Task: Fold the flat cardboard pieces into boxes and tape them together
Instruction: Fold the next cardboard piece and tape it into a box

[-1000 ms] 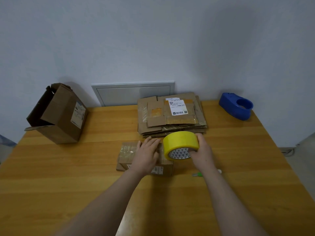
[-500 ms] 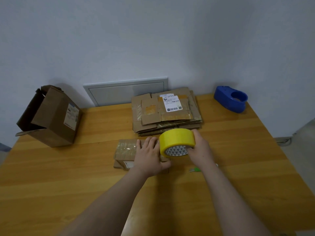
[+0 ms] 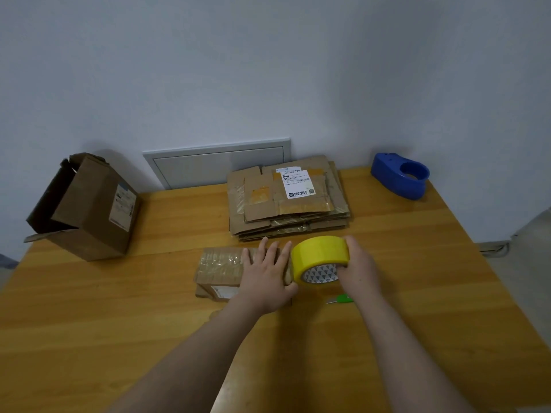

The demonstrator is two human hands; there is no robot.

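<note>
1. Left hand (image 3: 265,275) lies palm down on the small box (image 3: 220,265), fingers straight and spread, holding nothing and pressing the top.
2. Right hand (image 3: 359,263) grips the yellow tape roll (image 3: 320,253), fingers curled over its rim. The roll stands on edge at the box's right end, just beside the left hand.
3. That box sits near the middle of the table (image 3: 119,308), just in front of the stack of flat cardboard (image 3: 286,204) by the wall. Glossy old tape covers its left part.
4. Judging by its thin corrugated walls, the box is light and fairly stiff, with flaps likely to spring up. It would probably slide on the smooth wood, so a flat palm over the top seam looks like the right hold.
5. The roll looks firm and light. Holding it round the rim should let it turn as tape is drawn off.
6. Both forearms reach forward from the bottom of the view and converge on the box, wrists low.
7. An open box (image 3: 89,207) lies on its side at far left, a blue dispenser (image 3: 399,177) sits at the far right corner, and a small green-handled tool (image 3: 341,299) lies by the right wrist. What kind of tool it is cannot be told.
</note>
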